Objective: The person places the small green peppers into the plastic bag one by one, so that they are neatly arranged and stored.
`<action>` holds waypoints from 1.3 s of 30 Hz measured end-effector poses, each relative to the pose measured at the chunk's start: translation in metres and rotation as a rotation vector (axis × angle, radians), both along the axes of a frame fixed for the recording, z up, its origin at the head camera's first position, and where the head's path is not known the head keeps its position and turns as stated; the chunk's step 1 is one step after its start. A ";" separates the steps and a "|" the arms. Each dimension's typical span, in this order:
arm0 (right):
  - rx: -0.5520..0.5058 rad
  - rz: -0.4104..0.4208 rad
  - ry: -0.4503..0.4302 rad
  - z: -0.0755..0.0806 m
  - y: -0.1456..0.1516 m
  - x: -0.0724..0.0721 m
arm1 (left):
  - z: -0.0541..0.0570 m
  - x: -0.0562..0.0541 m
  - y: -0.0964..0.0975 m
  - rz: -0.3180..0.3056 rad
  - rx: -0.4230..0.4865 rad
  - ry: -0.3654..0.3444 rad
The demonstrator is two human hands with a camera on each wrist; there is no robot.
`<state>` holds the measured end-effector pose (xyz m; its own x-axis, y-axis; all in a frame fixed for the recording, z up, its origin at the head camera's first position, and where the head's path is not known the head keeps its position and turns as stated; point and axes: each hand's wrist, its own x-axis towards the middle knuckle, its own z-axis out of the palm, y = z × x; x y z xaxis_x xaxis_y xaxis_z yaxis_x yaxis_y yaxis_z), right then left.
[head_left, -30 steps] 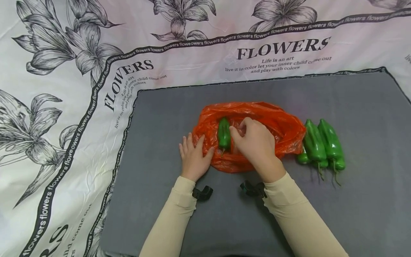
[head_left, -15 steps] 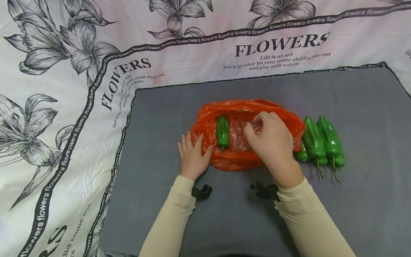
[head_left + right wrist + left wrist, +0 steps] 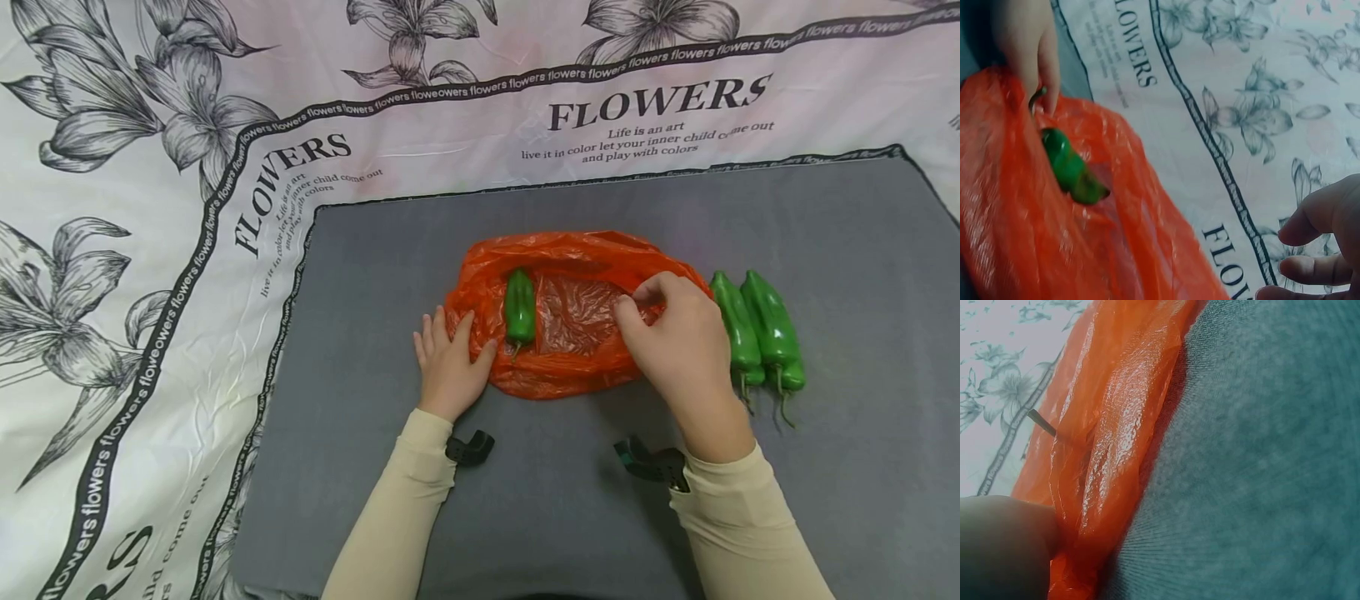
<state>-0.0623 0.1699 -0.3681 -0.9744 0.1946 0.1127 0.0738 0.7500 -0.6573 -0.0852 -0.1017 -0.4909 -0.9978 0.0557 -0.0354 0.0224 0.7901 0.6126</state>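
An orange-red plastic bag [image 3: 558, 379] lies with its mouth spread on the grey mat, and one green pepper [image 3: 520, 308] sits in its left part, stem toward the person. My left hand [image 3: 453, 375] rests on the bag's left edge with fingers spread. Over the right part of the bag is my right hand [image 3: 682, 350], its thumb and fingers loosely bent; the right wrist view shows those fingers [image 3: 1310, 269] apart with nothing between them. In the left wrist view, the thumb [image 3: 1007, 544] touches the bag film [image 3: 1122, 425], and a stem [image 3: 1041, 422] shows above it.
Several green peppers [image 3: 772, 329] lie side by side just right of the bag, partly hidden by the right hand. The grey mat [image 3: 390, 267] lies on a white cloth [image 3: 450, 158] printed with flowers and lettering.
My right hand has moved rightward, away from the pepper in the bag and toward the peppers outside. The left hand has stayed on the bag's edge.
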 end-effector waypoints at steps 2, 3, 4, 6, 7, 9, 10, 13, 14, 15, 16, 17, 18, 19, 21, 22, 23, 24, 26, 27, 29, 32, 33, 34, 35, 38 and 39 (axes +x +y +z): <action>-0.005 -0.009 -0.009 -0.002 0.004 0.002 | 0.000 0.000 -0.001 0.003 -0.002 0.001; -0.007 -0.013 -0.010 -0.003 0.006 0.003 | 0.000 0.000 -0.001 0.004 -0.002 0.001; -0.008 -0.017 -0.009 -0.005 0.007 0.004 | 0.000 0.000 -0.001 0.004 -0.003 0.000; -0.005 -0.020 -0.010 -0.008 0.010 0.006 | 0.000 0.000 -0.001 0.004 -0.003 0.000; -0.005 -0.020 -0.012 -0.010 0.012 0.008 | 0.000 0.000 -0.001 0.003 -0.004 -0.001; -0.004 -0.022 -0.021 -0.013 0.015 0.011 | 0.000 0.000 -0.001 0.002 -0.007 -0.004; -0.004 -0.023 -0.027 -0.015 0.016 0.013 | 0.000 0.000 -0.001 0.001 -0.008 -0.005; -0.008 -0.046 -0.031 -0.019 0.022 0.017 | 0.000 0.000 -0.001 -0.001 -0.010 -0.007; -0.006 -0.056 -0.030 -0.020 0.025 0.018 | 0.000 0.000 -0.001 -0.001 -0.010 -0.007; -0.002 -0.065 -0.024 -0.021 0.027 0.019 | 0.000 0.000 -0.001 -0.001 -0.010 -0.007; 0.003 -0.072 -0.014 -0.022 0.029 0.020 | 0.000 0.000 -0.001 0.000 -0.011 -0.006; 0.010 -0.079 -0.004 -0.022 0.032 0.020 | 0.000 0.000 -0.001 0.001 -0.009 -0.006; 0.018 -0.083 0.006 -0.023 0.034 0.021 | 0.000 0.000 -0.001 0.002 -0.008 -0.005; 0.026 -0.087 0.013 -0.023 0.037 0.021 | 0.001 0.000 -0.001 0.003 -0.008 -0.007; 0.047 -0.100 0.025 -0.024 0.042 0.022 | 0.001 0.000 -0.001 0.004 -0.008 -0.005; 0.054 -0.106 0.023 -0.025 0.045 0.022 | 0.001 -0.001 -0.001 0.004 -0.009 -0.002; 0.061 -0.112 0.016 -0.025 0.049 0.022 | 0.001 -0.001 -0.001 0.004 -0.009 -0.002; 0.068 -0.121 0.008 -0.026 0.052 0.022 | 0.001 -0.001 -0.001 0.004 -0.010 0.001; 0.085 -0.134 -0.020 -0.028 0.058 0.022 | 0.001 -0.001 -0.001 0.004 -0.012 0.003; 0.095 -0.138 -0.034 -0.029 0.061 0.022 | 0.001 -0.001 -0.001 0.005 -0.012 0.004; 0.113 -0.145 -0.062 -0.031 0.067 0.021 | 0.001 -0.001 0.000 0.005 -0.011 0.003; 0.137 -0.154 -0.101 -0.033 0.074 0.020 | 0.001 -0.001 0.000 0.004 -0.012 0.006; 0.145 -0.157 -0.108 -0.033 0.076 0.020 | 0.001 -0.001 0.000 0.003 -0.013 0.007; 0.150 -0.161 -0.120 -0.034 0.078 0.020 | 0.001 -0.001 0.000 0.002 -0.014 0.008; 0.157 -0.162 -0.136 -0.034 0.079 0.020 | 0.001 -0.001 0.000 0.002 -0.016 0.009; 0.178 -0.163 -0.176 -0.035 0.083 0.020 | 0.000 -0.001 0.000 0.004 -0.018 0.010; 0.186 -0.162 -0.191 -0.035 0.084 0.021 | 0.000 -0.001 -0.001 0.004 -0.018 0.009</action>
